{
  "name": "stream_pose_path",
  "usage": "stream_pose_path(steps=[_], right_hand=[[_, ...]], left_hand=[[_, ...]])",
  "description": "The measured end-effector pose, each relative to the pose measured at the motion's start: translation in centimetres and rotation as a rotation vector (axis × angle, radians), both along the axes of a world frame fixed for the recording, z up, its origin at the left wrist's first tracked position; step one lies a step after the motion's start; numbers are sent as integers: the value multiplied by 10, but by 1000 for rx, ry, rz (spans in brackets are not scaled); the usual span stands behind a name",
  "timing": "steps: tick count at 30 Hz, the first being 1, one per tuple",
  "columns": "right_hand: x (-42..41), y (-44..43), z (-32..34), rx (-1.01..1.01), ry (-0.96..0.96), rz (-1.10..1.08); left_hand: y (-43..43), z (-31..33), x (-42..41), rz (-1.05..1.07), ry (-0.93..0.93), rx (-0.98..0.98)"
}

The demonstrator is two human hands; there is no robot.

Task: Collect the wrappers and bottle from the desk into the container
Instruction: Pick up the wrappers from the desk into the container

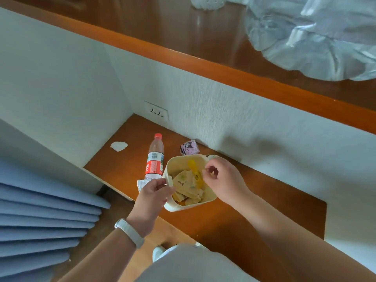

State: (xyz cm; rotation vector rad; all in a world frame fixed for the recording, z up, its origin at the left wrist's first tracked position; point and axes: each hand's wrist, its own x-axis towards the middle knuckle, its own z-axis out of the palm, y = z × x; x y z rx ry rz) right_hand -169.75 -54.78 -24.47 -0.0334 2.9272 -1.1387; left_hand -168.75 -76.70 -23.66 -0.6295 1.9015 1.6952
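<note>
At the container [184,209], left hand [155,191] grips, right hand [223,178] curls loosely

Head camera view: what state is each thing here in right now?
Container: open top, wrappers inside, rim gripped by left hand.
Right hand: fingers curled above container; holding anything, unclear.
Bottle: capped, on desk, outside container.
Purple packet: on desk by wall.
White scrap: on desk.
Crumpled wrapper: on desk edge.
Socket: nothing plugged in.
</note>
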Motion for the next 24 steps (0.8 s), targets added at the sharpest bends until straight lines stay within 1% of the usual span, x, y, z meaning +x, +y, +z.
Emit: stream_pose_path(steps=[3, 5, 10, 13, 21, 24], right_hand=[[-3, 10, -11, -29, 7, -67], [-11, 22, -25, 3, -43, -115], [-43, 57, -85, 213, -358, -145], [-62, 67, -113, 271, -448, -151], [-99, 58, -149, 365, -479, -172], [-100, 55, -151, 331, -495, -174]], left_hand=[[-4, -2, 1, 34, -8, -7], [-8, -4, 2, 49, -6, -35], [-14, -9, -1, 101, -7, -87], [-16, -7, -4, 136, 6, -95], [-20, -6, 0, 177, 21, -122], [-22, -9, 2, 181, 16, -121]])
